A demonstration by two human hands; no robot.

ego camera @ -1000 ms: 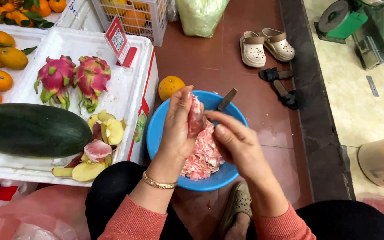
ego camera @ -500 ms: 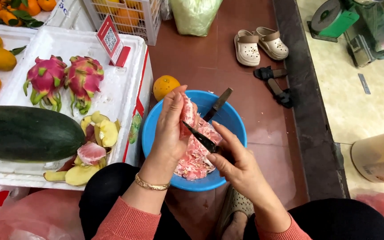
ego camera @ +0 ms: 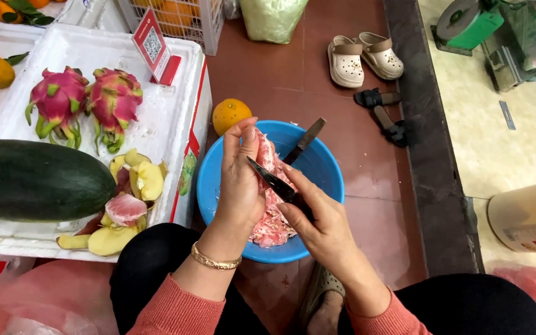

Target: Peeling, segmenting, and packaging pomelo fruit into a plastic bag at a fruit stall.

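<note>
Head view showed you crouched on the red floor over a blue basin (ego camera: 327,180), both hands working above it. Your left hand (ego camera: 240,186) was closed around a piece of pink-fleshed fruit (ego camera: 267,155), holding it upright over the basin. Your right hand (ego camera: 317,217) was clenched on the handle of a dark knife (ego camera: 271,178), its blade laid against the right side of the fruit, touching it just beside your left fingers.

Judging by what lay about, the peeling looked well along: pink scraps (ego camera: 271,226) had already piled up in the near part of the basin, and yellow and pink peel pieces (ego camera: 125,205) sat on the white foam tray (ego camera: 169,124) to your left. The piece in your hand had flesh bared, with the knife working on it, so some trimming was left. A second knife (ego camera: 305,139) leaned on the far rim of the basin, apart from your hands. An orange (ego camera: 231,115) rested on the floor just beyond the basin. Two whole dragon fruits (ego camera: 85,102) and a dark green melon (ego camera: 32,180) lay untouched on the tray, well to the left.
</note>
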